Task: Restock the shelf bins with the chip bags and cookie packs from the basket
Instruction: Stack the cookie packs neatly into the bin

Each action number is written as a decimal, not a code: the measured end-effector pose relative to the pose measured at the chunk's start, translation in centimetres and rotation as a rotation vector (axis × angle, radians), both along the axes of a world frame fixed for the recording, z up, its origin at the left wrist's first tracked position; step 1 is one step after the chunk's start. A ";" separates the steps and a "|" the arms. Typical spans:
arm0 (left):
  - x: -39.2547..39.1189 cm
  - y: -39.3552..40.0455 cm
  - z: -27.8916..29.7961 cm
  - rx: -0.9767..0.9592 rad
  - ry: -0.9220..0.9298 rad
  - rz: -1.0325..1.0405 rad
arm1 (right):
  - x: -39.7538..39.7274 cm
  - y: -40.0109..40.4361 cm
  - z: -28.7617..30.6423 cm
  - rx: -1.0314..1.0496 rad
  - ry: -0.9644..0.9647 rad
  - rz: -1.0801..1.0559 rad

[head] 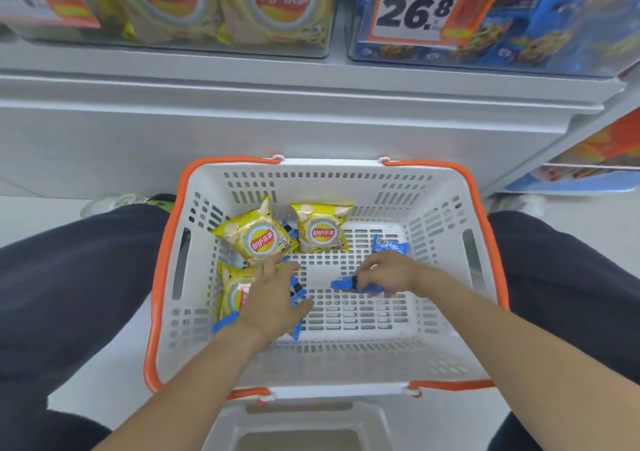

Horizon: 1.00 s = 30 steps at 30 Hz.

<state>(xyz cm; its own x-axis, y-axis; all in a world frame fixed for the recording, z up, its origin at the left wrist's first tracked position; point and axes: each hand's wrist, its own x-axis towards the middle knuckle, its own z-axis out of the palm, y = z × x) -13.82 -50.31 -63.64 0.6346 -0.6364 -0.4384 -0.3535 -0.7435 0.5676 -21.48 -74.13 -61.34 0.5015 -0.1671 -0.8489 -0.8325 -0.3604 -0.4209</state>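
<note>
Three yellow chip bags (258,239) in white basket (446,208). Right hand (388,272) gripping blue cookie pack (346,284); left hand (273,294) spread flat, holding nothing.

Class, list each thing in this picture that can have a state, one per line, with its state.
Basket: on the floor, partly filled.
Chip bags: three, sealed, lying in the basket.
Left hand: open, over blue cookie packs.
Right hand: grips a blue cookie pack.
Loose cookie pack: lying beyond the right hand.
Chips bin: stocked.
Cookie bin: stocked.
</note>
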 end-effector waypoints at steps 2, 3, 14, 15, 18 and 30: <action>0.6 -1.0 2.1 -0.134 0.104 0.056 | 1.2 0.8 2.1 0.212 -0.070 -0.136; 0.9 -1.6 3.1 -0.191 0.152 0.091 | 1.8 1.1 3.1 0.316 -0.100 -0.204; 3.8 -5.5 13.0 -0.731 0.522 0.675 | 4.6 -0.6 12.7 0.486 -0.442 -0.257; 4.0 -5.7 13.7 -0.756 0.553 0.682 | 4.7 -0.9 13.4 0.449 -0.499 -0.234; 4.9 -5.9 15.6 -0.774 0.526 0.617 | 5.0 -1.4 15.0 0.298 -0.618 -0.167; 8.4 -7.0 21.3 -0.782 0.065 0.254 | 5.2 -1.7 19.5 0.117 -1.044 -0.164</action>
